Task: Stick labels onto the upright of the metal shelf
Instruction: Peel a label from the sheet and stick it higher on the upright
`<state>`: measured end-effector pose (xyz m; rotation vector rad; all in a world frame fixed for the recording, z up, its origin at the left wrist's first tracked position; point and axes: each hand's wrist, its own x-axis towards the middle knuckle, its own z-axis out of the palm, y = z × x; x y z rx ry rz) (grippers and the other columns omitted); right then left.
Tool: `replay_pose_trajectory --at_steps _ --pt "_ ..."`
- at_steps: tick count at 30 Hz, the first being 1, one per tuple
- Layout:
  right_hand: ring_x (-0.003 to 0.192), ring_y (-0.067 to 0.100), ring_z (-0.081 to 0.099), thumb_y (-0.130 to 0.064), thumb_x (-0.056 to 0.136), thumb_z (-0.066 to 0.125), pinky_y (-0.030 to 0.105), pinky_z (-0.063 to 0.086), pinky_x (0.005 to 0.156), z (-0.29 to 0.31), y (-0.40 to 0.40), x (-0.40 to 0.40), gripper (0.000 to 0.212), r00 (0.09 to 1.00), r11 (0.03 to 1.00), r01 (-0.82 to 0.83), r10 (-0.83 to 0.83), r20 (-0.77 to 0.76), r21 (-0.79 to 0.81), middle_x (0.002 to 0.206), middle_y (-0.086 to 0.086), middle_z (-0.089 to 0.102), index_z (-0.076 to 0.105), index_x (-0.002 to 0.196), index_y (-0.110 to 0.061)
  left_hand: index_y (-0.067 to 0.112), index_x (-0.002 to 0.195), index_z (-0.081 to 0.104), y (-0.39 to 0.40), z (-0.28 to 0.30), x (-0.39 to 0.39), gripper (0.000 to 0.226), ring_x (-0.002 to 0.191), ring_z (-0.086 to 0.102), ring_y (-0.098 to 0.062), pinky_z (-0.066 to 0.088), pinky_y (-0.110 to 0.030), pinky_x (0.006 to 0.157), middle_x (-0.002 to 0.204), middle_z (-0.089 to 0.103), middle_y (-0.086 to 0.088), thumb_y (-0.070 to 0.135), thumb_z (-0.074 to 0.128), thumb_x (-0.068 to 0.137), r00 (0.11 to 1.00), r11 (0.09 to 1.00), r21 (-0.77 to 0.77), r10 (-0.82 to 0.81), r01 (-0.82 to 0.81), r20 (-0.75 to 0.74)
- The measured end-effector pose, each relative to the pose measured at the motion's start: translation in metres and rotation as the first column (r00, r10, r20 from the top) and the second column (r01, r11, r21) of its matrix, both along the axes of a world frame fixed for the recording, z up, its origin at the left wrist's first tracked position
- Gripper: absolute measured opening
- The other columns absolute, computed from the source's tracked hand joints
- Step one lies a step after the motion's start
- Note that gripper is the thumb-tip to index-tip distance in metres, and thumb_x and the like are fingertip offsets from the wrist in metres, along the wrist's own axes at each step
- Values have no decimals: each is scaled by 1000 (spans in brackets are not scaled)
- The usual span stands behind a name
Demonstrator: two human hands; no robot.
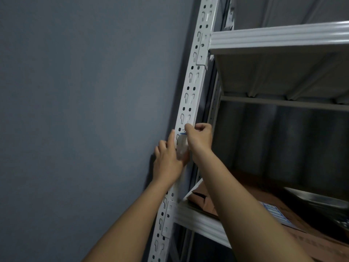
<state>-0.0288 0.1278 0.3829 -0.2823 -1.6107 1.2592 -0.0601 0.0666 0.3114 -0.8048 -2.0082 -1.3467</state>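
Labels for this step came down to one small white sticker with a blue top edge, lying flat against the front face of the tall white perforated metal shelf upright. Leaned slightly, that upright, rising toward the upper right, with the grey wall to its left and the white shelf beams to its right. Ran along the upright, the sticker's long axis, blue edge pointing up. Sat just left of the sticker, the left hand, index finger straight along the upright's left edge, grasping nothing. Closer to the top edge, the right hand, fingers curled, thumb and forefinger apparently pinching the sticker's upper corner. Probably called for next: pressing downward along that axis.
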Motion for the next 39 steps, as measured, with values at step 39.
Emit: replay_pose_trajectory --at_steps 39 --pt "99 26 56 -10 95 53 31 39 64 4 1 41 16 748 -21 163 -649 -137 986 112 9 54 57 109 -4 30 150 -4 1 -4 -6 86 114 32 -22 36 -28 76 126 33 -6 43 56 89 1000 1000 2 -5 5 -28"
